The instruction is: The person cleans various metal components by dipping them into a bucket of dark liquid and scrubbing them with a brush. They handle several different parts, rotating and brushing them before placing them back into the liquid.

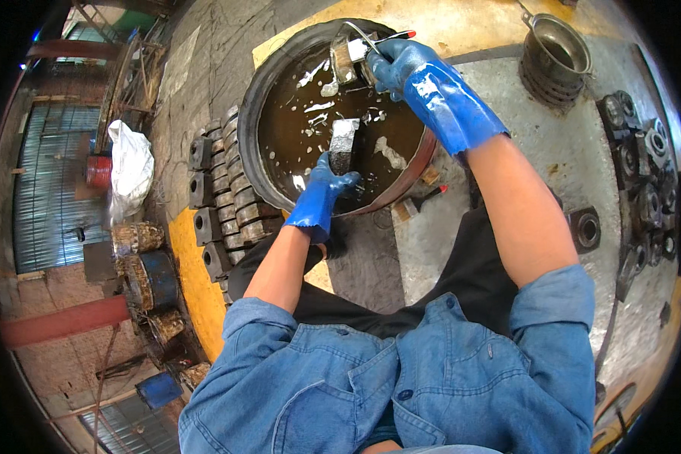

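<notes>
My left hand [325, 186], in a blue rubber glove, is closed on the lower end of a metal block [345, 136] with a shiny, wet top face. The block is over a round, dark-rimmed tub [248, 125] of murky brown liquid. At the tub's far side, my gloved right hand [396, 66] is closed around a paintbrush [357, 50] with a dark, red-tipped handle. Its bristles point left. A curved metal wire [359, 32] runs into the same grip; its other end is unclear. The right fingers partly hide what lies beneath them.
A second paintbrush [422, 201] lies on the floor by the tub's near rim. Left of the tub stand rows of metal blocks with holes [202, 189]. A metal pot [560, 57] stands at far right, above stacked dark metal parts [643, 166]. A white sack [131, 163] sits at left.
</notes>
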A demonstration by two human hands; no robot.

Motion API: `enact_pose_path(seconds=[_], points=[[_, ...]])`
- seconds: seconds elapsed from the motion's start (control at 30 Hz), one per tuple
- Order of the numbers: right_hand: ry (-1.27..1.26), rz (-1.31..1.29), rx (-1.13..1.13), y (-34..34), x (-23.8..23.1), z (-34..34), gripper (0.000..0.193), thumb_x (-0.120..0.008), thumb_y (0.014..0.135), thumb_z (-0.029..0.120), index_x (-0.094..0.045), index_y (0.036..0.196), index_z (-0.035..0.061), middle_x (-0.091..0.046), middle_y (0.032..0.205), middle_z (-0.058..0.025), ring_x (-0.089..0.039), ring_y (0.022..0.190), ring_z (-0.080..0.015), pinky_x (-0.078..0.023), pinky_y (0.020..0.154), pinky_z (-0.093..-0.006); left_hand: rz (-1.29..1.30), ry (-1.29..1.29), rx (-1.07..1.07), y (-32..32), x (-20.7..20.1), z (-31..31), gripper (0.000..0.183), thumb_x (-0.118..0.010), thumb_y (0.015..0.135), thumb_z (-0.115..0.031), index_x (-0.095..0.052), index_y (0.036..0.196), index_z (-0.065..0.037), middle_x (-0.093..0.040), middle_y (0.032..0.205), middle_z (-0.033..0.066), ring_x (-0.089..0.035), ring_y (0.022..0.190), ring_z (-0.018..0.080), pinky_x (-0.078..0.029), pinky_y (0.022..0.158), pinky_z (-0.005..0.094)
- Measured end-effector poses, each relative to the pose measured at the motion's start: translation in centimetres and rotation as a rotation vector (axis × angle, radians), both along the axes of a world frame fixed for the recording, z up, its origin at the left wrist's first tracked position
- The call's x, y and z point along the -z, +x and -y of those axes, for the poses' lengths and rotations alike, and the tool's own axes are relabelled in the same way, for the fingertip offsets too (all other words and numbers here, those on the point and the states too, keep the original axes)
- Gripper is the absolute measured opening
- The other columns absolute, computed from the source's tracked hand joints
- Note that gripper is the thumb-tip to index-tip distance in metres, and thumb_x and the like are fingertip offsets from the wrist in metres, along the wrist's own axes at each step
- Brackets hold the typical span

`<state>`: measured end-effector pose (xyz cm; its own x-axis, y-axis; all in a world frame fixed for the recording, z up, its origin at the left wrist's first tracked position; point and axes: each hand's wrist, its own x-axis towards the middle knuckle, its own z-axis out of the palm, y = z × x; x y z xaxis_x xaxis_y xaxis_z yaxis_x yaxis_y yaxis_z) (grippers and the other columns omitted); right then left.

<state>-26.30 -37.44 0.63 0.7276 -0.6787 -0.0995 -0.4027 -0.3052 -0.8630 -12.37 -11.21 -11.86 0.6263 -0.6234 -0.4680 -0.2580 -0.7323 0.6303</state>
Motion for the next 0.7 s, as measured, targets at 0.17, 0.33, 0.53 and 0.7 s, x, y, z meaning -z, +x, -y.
enact_pose_path(seconds=[0.17, 0.33, 0.53, 0.7], points=[[0.012, 0.018, -0.018, 0.7, 0.3, -0.7, 0.039, -0.066, 0.107, 0.037, -0.072, 0.134, 0.0090, -0.074, 0.082, -0.0049, -0.064, 0.064, -0.0123, -0.058, 0.065, -0.0311, -0.005, -0.128, -0.061, 2.2, 4.6, -2.4, 0.094, -0.098, 0.074, -0.016, -0.049, 0.153, 0.000, -0.072, 0.132, 0.0151, -0.070, 0.117, 0.0264, -0.056, 0.104, 0.0413], [-0.010, 0.124, -0.043, 1.3, 1.0, -0.3, 0.032, -0.064, 0.107, 0.031, -0.075, 0.127, 0.0081, -0.073, 0.079, -0.0049, -0.064, 0.062, -0.0129, -0.056, 0.061, -0.0318, 0.072, -0.068, -0.020, 4.4, 6.3, -3.2, 0.093, -0.098, 0.073, -0.019, -0.050, 0.151, 0.000, -0.073, 0.130, 0.0149, -0.071, 0.115, 0.0265, -0.057, 0.103, 0.0413], [-0.026, 0.042, 0.010, 0.8, 0.1, -0.5, 0.034, -0.065, 0.107, 0.036, -0.076, 0.127, 0.0108, -0.076, 0.079, -0.0055, -0.067, 0.062, -0.0141, -0.059, 0.066, -0.0335, -0.137, -0.123, 0.049, 1.4, 0.7, -0.7, 0.080, -0.095, 0.076, -0.020, -0.057, 0.142, 0.003, -0.074, 0.122, 0.0153, -0.072, 0.105, 0.0260, -0.058, 0.095, 0.0406], [-0.035, 0.034, 0.036, 0.8, 0.0, 0.0, 0.036, -0.064, 0.107, 0.042, -0.077, 0.126, 0.0135, -0.077, 0.080, -0.0051, -0.069, 0.063, -0.0151, -0.060, 0.068, -0.0344, -0.280, 0.206, 0.357, 1.7, -10.7, 2.4, 0.045, -0.071, 0.097, -0.030, -0.070, 0.133, -0.002, -0.070, 0.134, 0.0142, -0.067, 0.122, 0.0227, -0.052, 0.104, 0.0355]])
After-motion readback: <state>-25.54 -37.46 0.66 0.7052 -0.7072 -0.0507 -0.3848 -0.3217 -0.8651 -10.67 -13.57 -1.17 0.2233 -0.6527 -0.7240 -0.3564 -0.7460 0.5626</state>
